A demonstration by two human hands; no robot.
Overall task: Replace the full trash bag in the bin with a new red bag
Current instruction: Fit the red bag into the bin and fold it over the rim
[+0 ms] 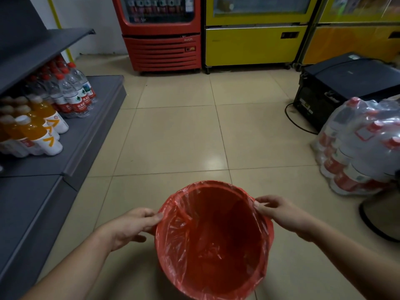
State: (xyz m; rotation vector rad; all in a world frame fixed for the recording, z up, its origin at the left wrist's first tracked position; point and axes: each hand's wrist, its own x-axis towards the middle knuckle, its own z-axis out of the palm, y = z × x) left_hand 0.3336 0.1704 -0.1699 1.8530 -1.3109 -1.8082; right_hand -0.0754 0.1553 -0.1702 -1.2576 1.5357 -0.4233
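A round red bin stands on the tiled floor right below me. A thin red bag lines its inside, with its edge folded out over the rim. My left hand pinches the bag's edge at the rim's left side. On the right side of the rim, my right hand pinches the bag's edge too. The inside of the bag looks empty. No full trash bag is in view.
A grey shelf with water and orange drink bottles runs along the left. A red cooler and yellow coolers stand at the back. To the right are a black box, wrapped bottle packs and a fan base.
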